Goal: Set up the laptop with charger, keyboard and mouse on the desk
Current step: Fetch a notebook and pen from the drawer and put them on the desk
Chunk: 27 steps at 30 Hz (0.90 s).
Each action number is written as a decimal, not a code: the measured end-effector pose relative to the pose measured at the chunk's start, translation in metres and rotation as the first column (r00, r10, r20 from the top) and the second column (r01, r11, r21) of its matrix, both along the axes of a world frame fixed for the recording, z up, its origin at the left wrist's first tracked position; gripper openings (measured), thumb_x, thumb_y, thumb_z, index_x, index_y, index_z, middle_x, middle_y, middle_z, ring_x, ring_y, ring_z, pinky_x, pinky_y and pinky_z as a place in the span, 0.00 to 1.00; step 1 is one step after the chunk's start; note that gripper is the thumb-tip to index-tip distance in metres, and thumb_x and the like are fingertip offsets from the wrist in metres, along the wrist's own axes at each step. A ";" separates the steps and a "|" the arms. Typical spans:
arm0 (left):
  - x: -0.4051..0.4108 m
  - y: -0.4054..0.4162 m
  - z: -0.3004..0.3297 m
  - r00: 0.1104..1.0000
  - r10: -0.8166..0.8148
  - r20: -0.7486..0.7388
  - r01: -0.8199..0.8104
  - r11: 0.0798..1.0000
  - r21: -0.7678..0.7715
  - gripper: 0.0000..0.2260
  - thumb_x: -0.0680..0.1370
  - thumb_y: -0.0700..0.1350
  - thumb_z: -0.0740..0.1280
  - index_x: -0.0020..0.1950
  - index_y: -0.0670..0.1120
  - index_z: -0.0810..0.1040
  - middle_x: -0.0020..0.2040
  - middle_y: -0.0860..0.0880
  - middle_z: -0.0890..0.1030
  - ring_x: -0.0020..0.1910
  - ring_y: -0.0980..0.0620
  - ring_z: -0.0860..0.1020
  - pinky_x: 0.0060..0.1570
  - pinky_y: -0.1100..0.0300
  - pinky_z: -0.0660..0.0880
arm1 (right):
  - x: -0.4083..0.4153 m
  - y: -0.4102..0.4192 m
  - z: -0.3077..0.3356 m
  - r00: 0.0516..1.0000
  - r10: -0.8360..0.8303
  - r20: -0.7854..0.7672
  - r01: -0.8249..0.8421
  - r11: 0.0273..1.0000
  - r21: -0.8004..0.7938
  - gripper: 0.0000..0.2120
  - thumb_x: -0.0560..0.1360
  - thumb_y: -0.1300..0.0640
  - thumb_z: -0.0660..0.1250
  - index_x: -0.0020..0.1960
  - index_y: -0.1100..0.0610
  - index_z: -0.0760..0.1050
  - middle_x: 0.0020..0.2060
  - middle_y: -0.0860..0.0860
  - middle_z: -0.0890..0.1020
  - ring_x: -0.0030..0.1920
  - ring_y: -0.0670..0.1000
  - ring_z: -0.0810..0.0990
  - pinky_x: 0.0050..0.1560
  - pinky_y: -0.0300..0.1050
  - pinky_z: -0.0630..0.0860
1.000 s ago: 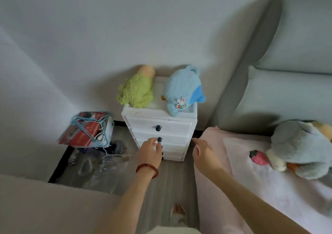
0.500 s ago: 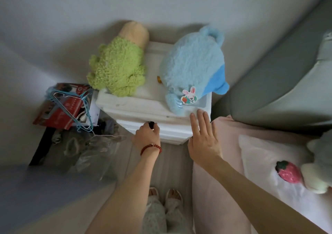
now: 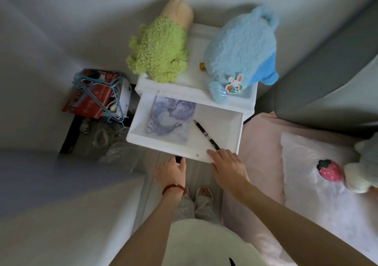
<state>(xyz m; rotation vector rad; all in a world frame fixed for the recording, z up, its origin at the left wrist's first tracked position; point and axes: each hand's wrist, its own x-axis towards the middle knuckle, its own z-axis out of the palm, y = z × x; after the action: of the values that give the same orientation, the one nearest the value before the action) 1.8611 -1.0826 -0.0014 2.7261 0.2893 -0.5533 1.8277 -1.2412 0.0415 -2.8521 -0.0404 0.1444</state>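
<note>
A small white drawer cabinet [image 3: 169, 88] stands against the wall, its top drawer [image 3: 221, 126] pulled out toward me. Inside lie a purple-patterned notebook [image 3: 170, 119] and a black pen [image 3: 205, 134]. My left hand [image 3: 170, 173] grips the dark knob [image 3: 178, 159] on the drawer front. My right hand [image 3: 227, 164] rests with straight fingers on the drawer's front rim, near the pen's tip. No laptop, charger, keyboard or mouse is in view.
A green plush [image 3: 161, 51] and a blue plush [image 3: 243, 47] lie on the cabinet top. Left of it are a red box with blue hangers [image 3: 100, 96] and plastic bags [image 3: 102, 137]. A pink-sheeted bed [image 3: 266, 143] with a strawberry toy [image 3: 330, 170] is on the right.
The top drawer has slid out toward me, pulled by my left hand on its knob. My right hand dropped from the cabinet top to the drawer's front rim.
</note>
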 end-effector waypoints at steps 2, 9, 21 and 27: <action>-0.010 0.010 0.005 1.000 -0.001 -0.026 0.001 1.000 -0.009 0.13 0.77 0.52 0.60 0.45 0.46 0.79 0.45 0.47 0.84 0.45 0.46 0.79 0.47 0.55 0.70 | -0.012 0.005 -0.002 0.999 0.011 -0.040 -0.010 1.000 0.018 0.18 0.63 0.64 0.74 0.52 0.58 0.79 0.38 0.53 0.82 0.37 0.53 0.81 0.34 0.46 0.80; -0.014 0.048 0.047 0.969 0.154 0.195 -0.159 0.987 0.008 0.07 0.74 0.45 0.65 0.42 0.42 0.79 0.43 0.42 0.80 0.44 0.41 0.76 0.47 0.49 0.71 | -0.012 0.005 0.004 0.979 0.019 -0.205 -0.004 0.997 0.073 0.13 0.77 0.54 0.59 0.59 0.54 0.75 0.48 0.53 0.82 0.47 0.55 0.80 0.44 0.49 0.77; 0.103 0.009 -0.008 0.949 -0.304 -0.079 0.312 0.943 0.116 0.29 0.75 0.57 0.61 0.71 0.48 0.56 0.73 0.40 0.58 0.71 0.40 0.59 0.65 0.44 0.66 | 0.092 0.022 -0.070 0.812 -0.250 -0.527 0.168 0.965 -0.200 0.18 0.76 0.48 0.59 0.61 0.58 0.67 0.57 0.54 0.75 0.58 0.56 0.73 0.52 0.49 0.70; 0.129 0.007 -0.034 0.943 -0.191 -0.273 0.244 0.954 0.174 0.48 0.68 0.64 0.67 0.74 0.49 0.39 0.75 0.38 0.42 0.73 0.36 0.50 0.67 0.42 0.60 | 0.094 0.018 -0.074 0.817 -0.373 -0.440 0.322 0.928 -0.188 0.08 0.76 0.58 0.56 0.53 0.58 0.69 0.47 0.54 0.80 0.46 0.55 0.79 0.38 0.45 0.67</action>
<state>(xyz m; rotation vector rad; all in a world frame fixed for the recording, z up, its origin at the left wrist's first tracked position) 1.9902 -1.0757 -0.0349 2.9072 0.1085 -0.9895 1.9221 -1.2233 -0.0327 -2.7816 0.6043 0.7735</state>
